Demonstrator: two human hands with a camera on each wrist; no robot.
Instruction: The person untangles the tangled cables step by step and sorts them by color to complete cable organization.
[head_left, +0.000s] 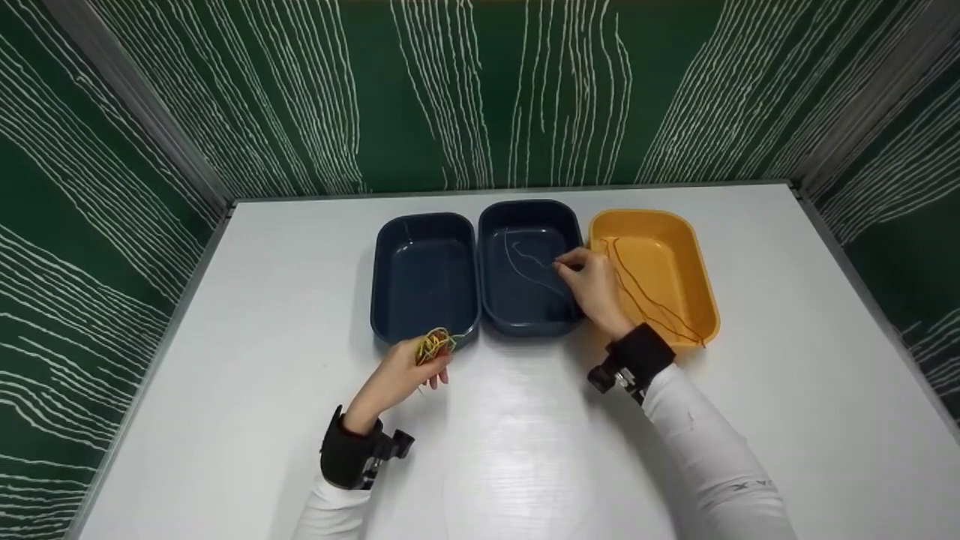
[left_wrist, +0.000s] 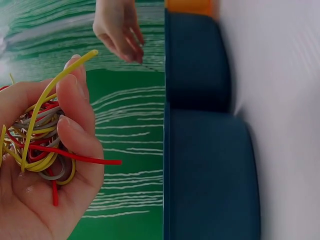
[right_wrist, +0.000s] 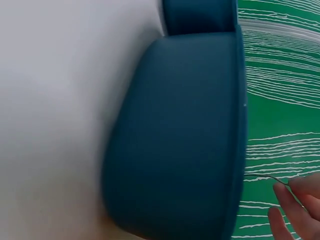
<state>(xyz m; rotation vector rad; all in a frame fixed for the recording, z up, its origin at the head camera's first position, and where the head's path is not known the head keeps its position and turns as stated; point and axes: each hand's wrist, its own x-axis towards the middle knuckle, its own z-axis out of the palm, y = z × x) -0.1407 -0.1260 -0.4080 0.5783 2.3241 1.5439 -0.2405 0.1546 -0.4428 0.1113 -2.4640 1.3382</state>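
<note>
Pinching grey wire [right_wrist: 265, 175], right hand [head_left: 598, 291] forward, left hand [head_left: 401, 373] clutching wires [head_left: 433, 345]

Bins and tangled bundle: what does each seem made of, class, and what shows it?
Left blue bin and middle blue bin: probably moulded plastic, softly glossy, given rounded corners and highlights inside. Yellow bin: likely plastic too, smooth and evenly coloured. Tangled bundle: perhaps plastic-coated wire, its red, yellow and grey lengths smooth and evenly thick; a metal core can't be confirmed.
</note>
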